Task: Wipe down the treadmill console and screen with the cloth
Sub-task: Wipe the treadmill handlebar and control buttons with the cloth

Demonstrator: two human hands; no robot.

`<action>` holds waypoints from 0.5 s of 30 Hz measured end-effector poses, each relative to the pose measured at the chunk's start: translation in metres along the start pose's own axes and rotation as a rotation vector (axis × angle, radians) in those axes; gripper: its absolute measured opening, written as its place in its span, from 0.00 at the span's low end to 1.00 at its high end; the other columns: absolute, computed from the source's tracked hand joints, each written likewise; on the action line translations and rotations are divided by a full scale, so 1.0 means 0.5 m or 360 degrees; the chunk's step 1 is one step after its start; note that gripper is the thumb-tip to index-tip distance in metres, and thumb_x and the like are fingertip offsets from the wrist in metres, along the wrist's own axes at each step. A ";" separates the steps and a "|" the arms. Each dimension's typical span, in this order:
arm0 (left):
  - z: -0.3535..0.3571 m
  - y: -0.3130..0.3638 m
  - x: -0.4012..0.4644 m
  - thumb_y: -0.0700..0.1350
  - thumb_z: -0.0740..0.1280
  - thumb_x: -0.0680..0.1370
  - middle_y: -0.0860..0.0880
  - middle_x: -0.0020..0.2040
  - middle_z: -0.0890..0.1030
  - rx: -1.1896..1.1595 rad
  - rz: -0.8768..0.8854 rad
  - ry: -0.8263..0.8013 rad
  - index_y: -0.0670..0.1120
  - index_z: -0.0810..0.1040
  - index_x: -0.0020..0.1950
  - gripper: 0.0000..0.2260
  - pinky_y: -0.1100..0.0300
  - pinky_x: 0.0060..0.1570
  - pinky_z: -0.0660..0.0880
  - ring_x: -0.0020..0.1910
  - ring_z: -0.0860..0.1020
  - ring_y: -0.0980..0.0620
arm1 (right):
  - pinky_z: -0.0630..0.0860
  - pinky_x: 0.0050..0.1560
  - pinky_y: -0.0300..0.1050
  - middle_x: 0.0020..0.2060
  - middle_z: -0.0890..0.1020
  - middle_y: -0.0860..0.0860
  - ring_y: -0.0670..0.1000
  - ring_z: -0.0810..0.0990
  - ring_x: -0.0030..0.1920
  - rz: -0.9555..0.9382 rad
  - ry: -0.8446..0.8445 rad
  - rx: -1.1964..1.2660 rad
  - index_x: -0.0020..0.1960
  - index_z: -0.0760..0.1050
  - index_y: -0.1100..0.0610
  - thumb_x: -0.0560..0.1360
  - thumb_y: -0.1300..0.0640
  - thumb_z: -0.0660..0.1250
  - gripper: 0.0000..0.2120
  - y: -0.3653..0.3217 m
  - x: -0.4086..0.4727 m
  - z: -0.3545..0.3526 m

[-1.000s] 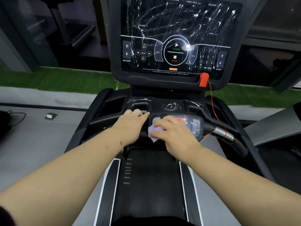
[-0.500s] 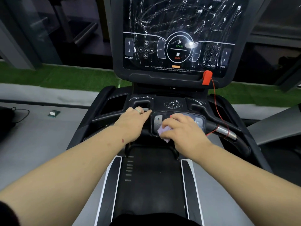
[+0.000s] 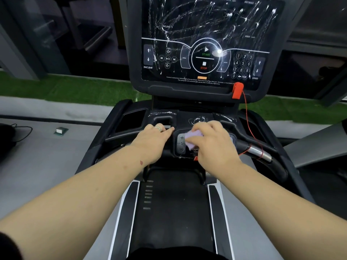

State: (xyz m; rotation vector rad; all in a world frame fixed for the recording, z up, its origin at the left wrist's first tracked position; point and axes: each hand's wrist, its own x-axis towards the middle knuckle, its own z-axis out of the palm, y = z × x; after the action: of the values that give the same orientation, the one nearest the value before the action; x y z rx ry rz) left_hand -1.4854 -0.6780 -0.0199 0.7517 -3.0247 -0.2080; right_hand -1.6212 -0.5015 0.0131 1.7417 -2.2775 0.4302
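Right hand [image 3: 212, 145] fingers curled on a lilac cloth [image 3: 191, 140], pressing it onto the small button panel [image 3: 181, 144] at the centre of the treadmill console [image 3: 187, 117]. The cloth covers most of the panel; only the left column with the plus key shows. Left hand [image 3: 153, 140] lies flat just left of the panel, fingers straight and together, holding nothing, with a ring [image 3: 158, 128] on one finger.

Touchscreen [image 3: 204, 42] above is upright, streaked with white smears over most of the glass; START/STOP, INCLINE, SPEED and keypad graphics are readable. Red safety key [image 3: 237, 90] is clipped at the lower right edge of the screen, its red cord [image 3: 247, 126] running down to the chrome grip sensor [image 3: 260, 152] on the right handlebar. More smears on the console tray behind the hands.

Black running belt [image 3: 174, 212] runs below between grey side rails. Grey floor [image 3: 47, 156] to the left, with a small boxy item [image 3: 60, 130] on it and a black cable [image 3: 22, 134] near the frame edge. Strip of green artificial turf [image 3: 84, 89] beyond, then dark glass walls.
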 end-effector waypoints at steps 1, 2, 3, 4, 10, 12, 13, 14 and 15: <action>0.000 0.000 0.000 0.36 0.64 0.78 0.52 0.70 0.67 -0.0002 -0.0005 -0.0003 0.55 0.53 0.83 0.37 0.55 0.56 0.74 0.57 0.68 0.47 | 0.75 0.48 0.51 0.55 0.79 0.48 0.59 0.73 0.53 0.0025 0.0030 0.0026 0.47 0.84 0.47 0.64 0.69 0.70 0.20 -0.013 0.006 0.005; -0.001 0.000 0.000 0.36 0.64 0.78 0.52 0.70 0.67 -0.0008 -0.0005 -0.0008 0.55 0.53 0.83 0.37 0.55 0.56 0.74 0.57 0.68 0.47 | 0.76 0.47 0.52 0.56 0.79 0.48 0.59 0.73 0.52 -0.0013 0.0011 0.0028 0.48 0.84 0.48 0.64 0.70 0.70 0.21 -0.025 0.006 0.013; -0.001 -0.001 0.000 0.36 0.64 0.78 0.52 0.70 0.67 -0.0015 -0.0003 -0.0014 0.55 0.54 0.83 0.37 0.54 0.57 0.74 0.57 0.68 0.47 | 0.77 0.47 0.52 0.55 0.78 0.48 0.59 0.72 0.51 -0.0100 -0.0033 0.0010 0.48 0.83 0.48 0.64 0.70 0.70 0.21 -0.030 -0.001 0.023; -0.001 -0.001 0.001 0.36 0.64 0.78 0.52 0.70 0.67 -0.0022 -0.0001 -0.0019 0.55 0.54 0.83 0.37 0.54 0.57 0.75 0.57 0.68 0.47 | 0.76 0.47 0.51 0.55 0.78 0.48 0.58 0.72 0.51 -0.0208 -0.0089 -0.0013 0.47 0.83 0.47 0.63 0.69 0.71 0.20 -0.028 -0.010 0.030; 0.002 -0.004 0.001 0.35 0.65 0.77 0.52 0.69 0.67 -0.0036 0.0003 -0.0014 0.55 0.54 0.83 0.38 0.52 0.57 0.76 0.57 0.68 0.47 | 0.78 0.45 0.51 0.52 0.79 0.46 0.57 0.72 0.50 0.0000 -0.0039 0.0028 0.42 0.83 0.46 0.64 0.71 0.71 0.20 0.010 -0.001 0.018; 0.002 -0.004 0.001 0.36 0.65 0.77 0.52 0.69 0.67 -0.0039 0.0004 -0.0013 0.56 0.54 0.82 0.38 0.53 0.57 0.76 0.57 0.68 0.47 | 0.76 0.45 0.49 0.54 0.78 0.48 0.59 0.73 0.51 0.0156 0.0098 0.0076 0.48 0.83 0.47 0.64 0.73 0.70 0.23 -0.015 0.013 0.024; 0.002 -0.005 0.002 0.36 0.65 0.77 0.52 0.69 0.67 -0.0038 0.0005 -0.0018 0.56 0.54 0.82 0.38 0.53 0.57 0.76 0.57 0.68 0.47 | 0.75 0.46 0.47 0.55 0.78 0.49 0.60 0.73 0.51 0.0128 0.0105 0.0067 0.50 0.83 0.48 0.63 0.73 0.70 0.24 -0.029 0.012 0.031; 0.001 -0.005 0.003 0.36 0.65 0.77 0.52 0.69 0.67 -0.0038 0.0005 -0.0026 0.56 0.54 0.82 0.37 0.53 0.58 0.76 0.57 0.68 0.47 | 0.73 0.46 0.46 0.56 0.78 0.50 0.59 0.73 0.51 0.0045 0.0070 0.0044 0.50 0.83 0.48 0.63 0.73 0.70 0.24 -0.038 0.006 0.037; 0.001 -0.007 0.004 0.36 0.65 0.77 0.52 0.69 0.67 -0.0044 0.0005 -0.0030 0.56 0.55 0.82 0.37 0.52 0.58 0.75 0.57 0.68 0.47 | 0.73 0.46 0.45 0.56 0.78 0.49 0.59 0.72 0.50 -0.0073 -0.0001 0.0032 0.50 0.82 0.47 0.63 0.72 0.70 0.24 -0.042 -0.002 0.041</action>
State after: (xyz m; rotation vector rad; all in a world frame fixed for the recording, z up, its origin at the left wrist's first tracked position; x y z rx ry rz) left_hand -1.4857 -0.6820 -0.0208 0.7473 -3.0338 -0.2574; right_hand -1.6011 -0.5133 -0.0047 1.8001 -2.2361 0.4450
